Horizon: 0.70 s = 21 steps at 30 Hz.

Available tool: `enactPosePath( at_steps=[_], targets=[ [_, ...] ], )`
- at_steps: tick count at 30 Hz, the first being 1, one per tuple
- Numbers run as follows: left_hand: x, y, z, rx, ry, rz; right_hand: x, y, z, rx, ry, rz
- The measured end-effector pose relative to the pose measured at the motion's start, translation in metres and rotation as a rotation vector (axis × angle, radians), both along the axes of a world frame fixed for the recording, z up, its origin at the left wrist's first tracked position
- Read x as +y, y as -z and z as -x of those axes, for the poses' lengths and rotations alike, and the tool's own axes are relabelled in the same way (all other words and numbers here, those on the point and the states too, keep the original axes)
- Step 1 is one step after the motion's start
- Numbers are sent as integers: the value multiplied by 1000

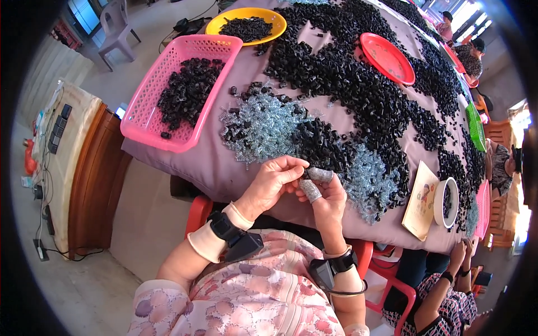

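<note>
In front of me, at the table's near edge, both hands meet over a small black plastic piece [306,174]. My left hand [270,186] pinches it between thumb and forefinger. From the other side my right hand [329,203], with grey covers on two digits, closes on the same piece. Much of the piece is hidden by the fingers. Just beyond my hands lies a heap of black plastic pieces [320,147]. Clear bluish coil springs [263,126] are piled to its left, and a second pile of springs [370,182] lies to its right.
A pink basket [210,106] of black parts stands at the left table edge. Behind it is a yellow plate [278,23]; a red tray [386,59] sits farther right. A booklet [420,204] and white bowl [451,190] lie near a neighbouring person's hands [460,255].
</note>
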State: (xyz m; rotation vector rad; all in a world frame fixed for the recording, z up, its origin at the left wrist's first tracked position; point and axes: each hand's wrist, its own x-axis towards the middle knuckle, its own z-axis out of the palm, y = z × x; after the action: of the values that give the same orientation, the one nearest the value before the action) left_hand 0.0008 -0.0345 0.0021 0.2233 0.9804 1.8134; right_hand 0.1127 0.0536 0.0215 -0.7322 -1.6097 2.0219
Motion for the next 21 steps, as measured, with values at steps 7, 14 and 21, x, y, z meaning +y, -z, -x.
enactPosePath(
  at_steps=[7,14,21],
  targets=[
    [0,-4,1,134,57,36,4,7,-4,10,-10,-5],
    [-1,-3,6,172,134,46,-1,9,-2,84,-35,-81],
    [-3,8,10,35,179,-23,6,14,4,70,-146,-247]
  ],
)
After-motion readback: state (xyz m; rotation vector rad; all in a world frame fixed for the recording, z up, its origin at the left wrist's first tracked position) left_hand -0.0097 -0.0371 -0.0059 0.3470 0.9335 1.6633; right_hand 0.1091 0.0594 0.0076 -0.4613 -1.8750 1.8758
